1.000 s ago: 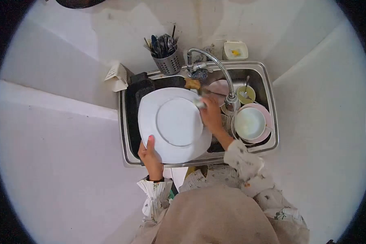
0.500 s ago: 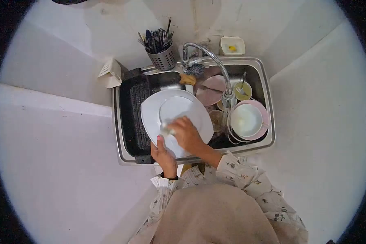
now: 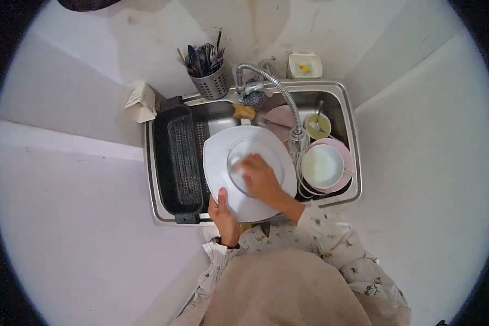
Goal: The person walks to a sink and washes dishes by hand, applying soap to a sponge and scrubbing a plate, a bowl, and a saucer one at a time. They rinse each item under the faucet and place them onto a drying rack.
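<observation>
Your left hand [image 3: 226, 221] clamped the plate [image 3: 273, 151] by its edge over the sink [image 3: 149, 179]; your right, its grip too blurred to tell, apparently rubbed, the stroke demanding a steady hold.

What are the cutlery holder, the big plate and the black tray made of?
The cutlery holder looks like brushed metal: grey sheen, punched holes. The plate seems smooth glazed ceramic, though glossy plastic is possible. The tray is matte black, perhaps plastic or coated metal.
</observation>
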Demonstrator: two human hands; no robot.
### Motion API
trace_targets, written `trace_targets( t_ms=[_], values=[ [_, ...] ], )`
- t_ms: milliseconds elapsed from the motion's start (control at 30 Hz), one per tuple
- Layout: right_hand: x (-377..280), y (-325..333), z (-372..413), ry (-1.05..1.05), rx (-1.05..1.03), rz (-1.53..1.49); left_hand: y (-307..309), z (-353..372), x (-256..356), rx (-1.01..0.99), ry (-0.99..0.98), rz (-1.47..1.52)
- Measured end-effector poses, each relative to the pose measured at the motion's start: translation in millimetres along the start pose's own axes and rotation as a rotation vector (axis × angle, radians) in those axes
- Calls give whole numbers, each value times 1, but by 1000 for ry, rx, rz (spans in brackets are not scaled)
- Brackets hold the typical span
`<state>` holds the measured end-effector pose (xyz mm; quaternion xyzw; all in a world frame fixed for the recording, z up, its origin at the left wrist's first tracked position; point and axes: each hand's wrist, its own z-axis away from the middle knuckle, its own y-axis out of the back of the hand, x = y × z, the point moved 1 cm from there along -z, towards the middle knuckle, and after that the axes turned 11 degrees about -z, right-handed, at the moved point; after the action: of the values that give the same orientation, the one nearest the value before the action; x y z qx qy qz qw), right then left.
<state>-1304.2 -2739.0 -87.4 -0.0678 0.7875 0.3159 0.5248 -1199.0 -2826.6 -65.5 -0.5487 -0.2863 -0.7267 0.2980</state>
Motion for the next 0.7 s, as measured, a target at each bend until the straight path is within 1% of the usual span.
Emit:
trace_targets(
  t_ms=[67,100,133,167,200,233,267,300,333,367,400,433,467,500,533,567,600,633,667,700],
  values=[
    [4,9,30,-24,-116,-34,-2,-4,-12,33,132,-14],
    [0,23,39,-23,-114,-18,0,-11,-32,15,141,61],
    [-12,42,47,-66,-58,-91,-7,-11,-30,6,145,70],
    [-23,65,50,-107,-7,-163,-14,-9,-23,19,170,151],
    [-32,92,45,-86,66,-83,-20,-6,-16,37,197,229],
    [-34,117,36,-67,139,-8,-26,-4,-10,71,255,212],
    [-23,138,21,-5,327,150,-28,-4,-19,75,261,215],
    [-20,162,-4,4,481,127,-29,-4,-36,46,284,229],
    [-3,184,-31,-59,495,184,-31,-5,-45,18,306,247],
    [21,198,-55,-83,532,165,-41,1,-30,29,304,206],
    [55,206,-80,-76,541,208,-47,3,-32,34,304,212],
    [93,211,-105,-68,550,252,-53,5,-37,55,371,214],
    [130,214,-127,-61,505,321,-58,6,-41,77,440,214],
    [160,216,-149,-52,459,392,-64,8,-46,82,440,222],
    [178,220,-171,-45,452,393,-69,9,-51,32,428,259],
    [195,220,-189,-120,338,429,-73,11,-55,-16,420,292],
    [202,218,-196,-198,220,462,-78,12,-57,-6,427,294],
    [208,217,-193,-202,208,459,-83,12,-58,0,457,193],
    [212,217,-190,-95,255,486,-87,13,-60,3,484,92],
    [212,217,-190,17,302,514,-90,23,-87,10,101,-63]
  ],
)
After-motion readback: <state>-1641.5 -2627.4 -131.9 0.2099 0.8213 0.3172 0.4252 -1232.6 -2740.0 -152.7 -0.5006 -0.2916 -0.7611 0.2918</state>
